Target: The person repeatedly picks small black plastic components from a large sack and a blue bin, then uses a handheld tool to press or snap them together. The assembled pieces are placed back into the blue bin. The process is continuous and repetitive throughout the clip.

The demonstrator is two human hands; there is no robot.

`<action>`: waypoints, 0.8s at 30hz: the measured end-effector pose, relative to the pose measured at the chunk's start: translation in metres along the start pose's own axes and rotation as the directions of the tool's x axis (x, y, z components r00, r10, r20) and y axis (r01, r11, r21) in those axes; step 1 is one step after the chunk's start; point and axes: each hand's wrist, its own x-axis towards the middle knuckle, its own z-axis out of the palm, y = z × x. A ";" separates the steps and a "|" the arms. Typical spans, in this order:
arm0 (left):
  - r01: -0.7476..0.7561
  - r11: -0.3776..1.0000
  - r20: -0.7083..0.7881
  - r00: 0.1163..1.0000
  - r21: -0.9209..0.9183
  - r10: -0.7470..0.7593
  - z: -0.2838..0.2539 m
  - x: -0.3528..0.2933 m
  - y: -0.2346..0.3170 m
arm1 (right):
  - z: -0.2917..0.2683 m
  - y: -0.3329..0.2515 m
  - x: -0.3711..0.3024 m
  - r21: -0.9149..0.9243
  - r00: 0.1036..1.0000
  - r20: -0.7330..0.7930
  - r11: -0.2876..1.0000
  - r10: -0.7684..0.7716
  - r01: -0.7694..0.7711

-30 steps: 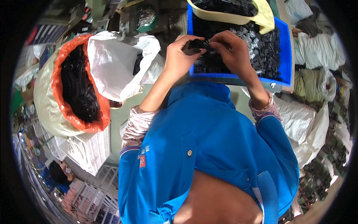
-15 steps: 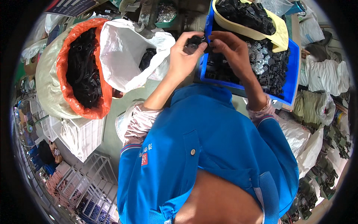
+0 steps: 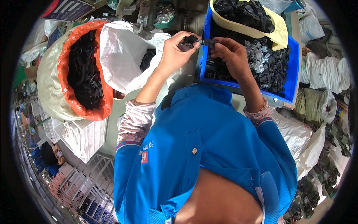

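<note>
My left hand (image 3: 175,52) is closed round a black plastic part (image 3: 185,44) with a rounded end. Beside it, my right hand (image 3: 232,55) pinches a smaller black plastic piece (image 3: 208,42) between thumb and fingers, its tip meeting the part in my left hand. Whether the two are joined, I cannot tell. Both hands are just left of a blue tray (image 3: 294,71) of black plastic pieces (image 3: 274,76) and clear coiled springs (image 3: 257,58). Across the tray's far side rests a cream scoop-shaped container (image 3: 281,31) heaped with black parts (image 3: 244,15).
To the left stands a woven sack (image 3: 50,78) with an orange lining, full of black parts. A white bag (image 3: 119,56) gapes beside it. At the back sits a green bowl (image 3: 164,25) of small metal bits. White crates (image 3: 87,138) and a metal rack (image 3: 89,186) are lower left.
My left hand has turned and shifted slightly left, showing more of its black part. My right hand now holds a black piece up against it.
</note>
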 end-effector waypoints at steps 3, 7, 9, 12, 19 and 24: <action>0.107 0.980 -0.030 0.993 -0.165 -0.113 0.006 -0.003 -0.002 | 0.001 -0.002 0.001 -0.122 0.997 0.005 0.989 -0.079 0.079; 0.231 0.916 -0.029 0.967 -0.329 -0.254 0.007 -0.007 -0.001 | 0.007 0.000 0.003 -0.192 0.990 0.000 0.972 -0.140 0.138; 0.259 0.877 -0.017 0.957 -0.405 -0.290 0.007 -0.007 -0.008 | 0.006 0.001 0.008 -0.189 0.990 0.009 0.972 -0.138 0.137; 0.322 0.801 0.022 0.932 -0.504 -0.361 0.006 -0.006 -0.012 | 0.001 0.005 0.013 -0.127 0.998 0.007 0.990 -0.068 0.068; 0.529 0.331 0.363 0.817 -0.781 -0.449 -0.028 -0.007 -0.008 | -0.018 -0.002 0.017 0.147 0.996 0.021 0.985 0.084 -0.086; 0.548 0.656 0.316 0.836 -0.518 -0.449 -0.020 -0.019 -0.001 | -0.031 -0.015 0.023 0.171 0.999 0.037 0.985 0.027 -0.033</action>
